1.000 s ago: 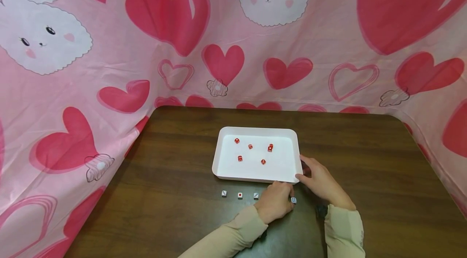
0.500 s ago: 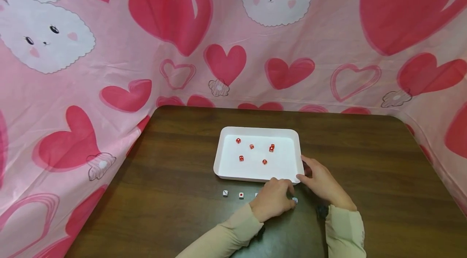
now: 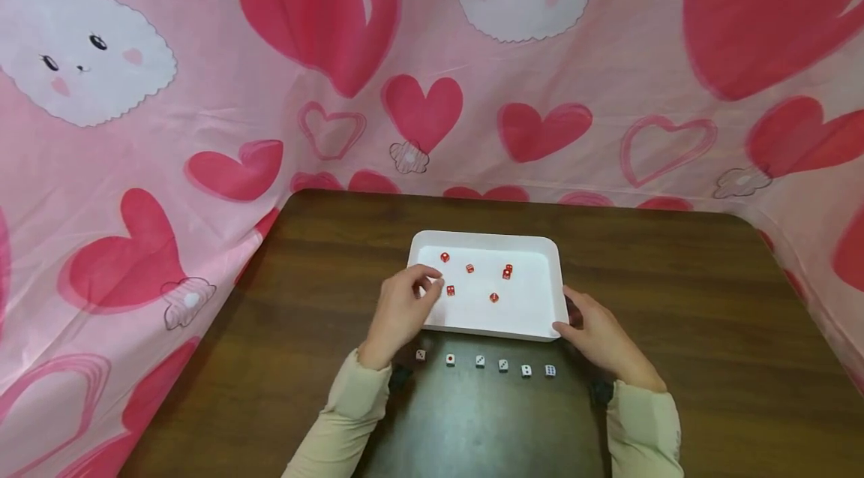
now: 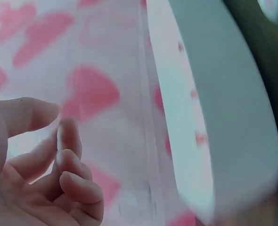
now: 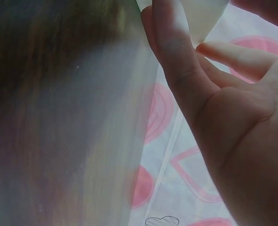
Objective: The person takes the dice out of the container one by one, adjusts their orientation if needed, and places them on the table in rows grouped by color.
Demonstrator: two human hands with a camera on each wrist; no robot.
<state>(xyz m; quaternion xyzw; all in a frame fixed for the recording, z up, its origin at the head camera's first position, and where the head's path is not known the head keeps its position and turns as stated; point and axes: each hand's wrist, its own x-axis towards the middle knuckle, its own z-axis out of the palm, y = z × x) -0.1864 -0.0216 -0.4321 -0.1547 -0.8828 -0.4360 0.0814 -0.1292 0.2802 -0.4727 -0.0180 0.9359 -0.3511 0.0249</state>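
A white rectangular tray point(image 3: 487, 240) stands on the table with several small red dice in it. My left hand point(image 3: 400, 311) is above the tray's left side, thumb and forefinger bent toward each other, close to a red die point(image 3: 450, 290). In the left wrist view a narrow gap parts the thumb from the forefinger, and nothing shows between them. With thumb and fingers, my right hand point(image 3: 601, 335) holds the tray's front right corner; its fingertips are partly hidden behind the tray wall. Several white dice point(image 3: 502, 365) form a row in front of the tray.
The brown wooden table point(image 3: 324, 268) extends around the tray on every side. A pink cloth point(image 3: 418, 35) printed with hearts hangs behind the table and along its sides. Two red dice point(image 3: 508, 272) lie close together toward the tray's back right.
My left hand has left the right end of the white dice row and moved left and up over the tray, uncovering the whole row. My right hand stays at the tray's corner.
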